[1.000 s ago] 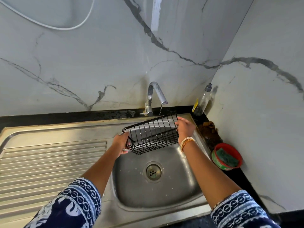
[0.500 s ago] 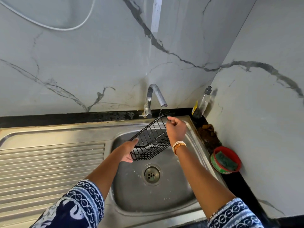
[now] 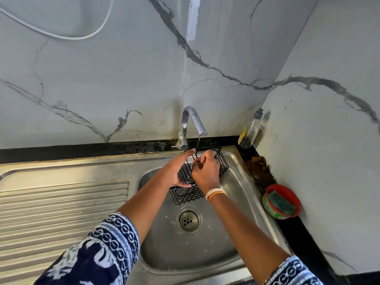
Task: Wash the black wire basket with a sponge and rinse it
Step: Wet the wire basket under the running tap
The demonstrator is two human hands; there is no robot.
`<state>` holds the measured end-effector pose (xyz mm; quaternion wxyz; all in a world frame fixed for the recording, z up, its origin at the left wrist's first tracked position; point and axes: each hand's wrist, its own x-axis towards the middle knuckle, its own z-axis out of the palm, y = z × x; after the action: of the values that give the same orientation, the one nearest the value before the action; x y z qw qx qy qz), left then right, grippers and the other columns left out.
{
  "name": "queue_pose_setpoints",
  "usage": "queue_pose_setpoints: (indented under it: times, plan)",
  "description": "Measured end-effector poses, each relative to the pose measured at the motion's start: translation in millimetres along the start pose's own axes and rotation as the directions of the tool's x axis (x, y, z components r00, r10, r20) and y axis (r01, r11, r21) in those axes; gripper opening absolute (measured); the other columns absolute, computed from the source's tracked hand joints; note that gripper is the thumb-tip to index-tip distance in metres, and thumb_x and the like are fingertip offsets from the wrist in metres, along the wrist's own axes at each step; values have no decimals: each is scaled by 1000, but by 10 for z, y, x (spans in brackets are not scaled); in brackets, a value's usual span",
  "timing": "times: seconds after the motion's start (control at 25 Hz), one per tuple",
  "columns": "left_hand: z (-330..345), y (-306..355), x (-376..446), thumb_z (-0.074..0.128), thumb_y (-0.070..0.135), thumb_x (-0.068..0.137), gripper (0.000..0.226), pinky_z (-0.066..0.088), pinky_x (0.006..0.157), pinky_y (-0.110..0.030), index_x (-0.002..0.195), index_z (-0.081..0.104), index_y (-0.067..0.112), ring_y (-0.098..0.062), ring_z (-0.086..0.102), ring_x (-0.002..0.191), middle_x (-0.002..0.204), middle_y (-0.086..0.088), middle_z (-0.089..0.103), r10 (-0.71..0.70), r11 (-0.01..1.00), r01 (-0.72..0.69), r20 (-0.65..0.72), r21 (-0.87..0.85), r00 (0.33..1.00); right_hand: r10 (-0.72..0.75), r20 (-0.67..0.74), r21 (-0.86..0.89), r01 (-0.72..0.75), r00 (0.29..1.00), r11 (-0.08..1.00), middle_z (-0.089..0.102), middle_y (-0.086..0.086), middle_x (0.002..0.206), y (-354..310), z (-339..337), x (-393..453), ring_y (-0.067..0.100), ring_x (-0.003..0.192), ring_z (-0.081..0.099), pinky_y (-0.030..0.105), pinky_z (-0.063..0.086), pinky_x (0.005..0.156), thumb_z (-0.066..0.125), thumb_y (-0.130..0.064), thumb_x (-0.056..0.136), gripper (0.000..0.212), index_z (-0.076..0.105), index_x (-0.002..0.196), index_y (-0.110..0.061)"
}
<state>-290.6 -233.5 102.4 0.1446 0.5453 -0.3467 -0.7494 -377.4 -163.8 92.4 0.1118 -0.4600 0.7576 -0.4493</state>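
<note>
The black wire basket (image 3: 223, 164) is held tilted over the steel sink (image 3: 238, 204), its far rim right under the faucet (image 3: 193, 118). A thin stream of water (image 3: 198, 141) falls from the spout onto that rim. My right hand (image 3: 205, 173) grips the basket's wires at the middle, fingers curled. My left hand (image 3: 176, 171) lies along the basket's left side with straight fingers, index tip at the far rim and thumb against the lower wires. The green sponge (image 3: 283, 202) sits in a red tub (image 3: 272, 213) on the counter at the right.
A clear soap bottle (image 3: 249, 132) stands in the back right corner against the marble wall. Brown debris lies on the black counter strip beside the sink. The ribbed drainboard (image 3: 61, 202) stretches to the left. The drain (image 3: 188, 220) is below the basket.
The basket has turned from lying crosswise to pointing end-on toward the faucet. My right hand moved from its right end to the middle, and my left hand slid up along its side.
</note>
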Motion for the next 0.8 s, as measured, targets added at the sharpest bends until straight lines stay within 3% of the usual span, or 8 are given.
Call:
queue_pose_setpoints:
  times: [0.16,0.24,0.36,0.44,0.52,0.64,0.72,0.8]
  plan:
    - [86,-7,89,76,57,67,79,53,81,-54,130,45,20,-42,45,120,144,-15,32,6,999,-3,-105,36,994,-71,95,-38,75,993,996,46,0,57,10,-30,20,10,50,45,22,37,50,61,-3,82,36,35,65,-21]
    - [101,-15,119,74,59,65,75,52,83,-54,122,50,18,-39,48,117,139,-14,40,-12,1000,13,-133,7,991,-192,139,-121,209,972,971,48,-2,55,-19,-106,25,14,49,49,26,41,48,62,-10,82,31,38,65,-21]
    - [27,-34,149,72,56,72,80,50,86,-56,136,43,19,-41,40,125,147,-14,32,-5,1000,1,-182,-18,983,-290,-72,-245,264,954,933,52,-4,52,23,-185,47,15,45,50,23,38,44,59,-19,80,19,45,68,-17]
    - [-44,-68,199,74,51,73,82,48,87,-59,140,38,21,-43,32,132,152,-14,24,15,1000,-18,-153,-19,988,-98,-224,-185,57,970,981,58,0,66,123,-225,152,18,59,56,25,42,50,59,-21,78,12,50,76,-15]
    - [-102,-93,177,79,52,65,88,48,86,-62,139,40,24,-45,30,134,154,-16,23,22,1000,-22,-80,-5,997,195,-264,-88,-225,945,970,61,7,95,293,-254,273,24,86,58,31,45,67,61,-28,78,22,55,94,-13]
    - [-132,-73,123,83,53,56,95,51,80,-62,137,41,27,-48,32,132,152,-21,22,28,1000,-28,-22,-12,999,588,-27,223,-568,809,792,56,13,122,439,-244,287,30,105,53,38,44,88,58,-46,82,49,53,115,-11]
    - [-153,-27,104,82,50,61,91,52,80,-61,138,39,27,-50,33,131,152,-24,21,22,999,-22,-13,-40,1000,636,109,279,-637,764,718,53,12,128,502,-199,226,32,112,51,49,42,99,48,-66,78,69,53,124,-14]
    - [-196,13,100,79,46,68,87,48,87,-62,141,35,26,-50,34,130,151,-26,20,13,997,-13,0,-77,1000,608,131,296,-616,783,730,58,8,122,517,-182,207,30,110,54,49,43,98,44,-73,71,61,62,108,-28]
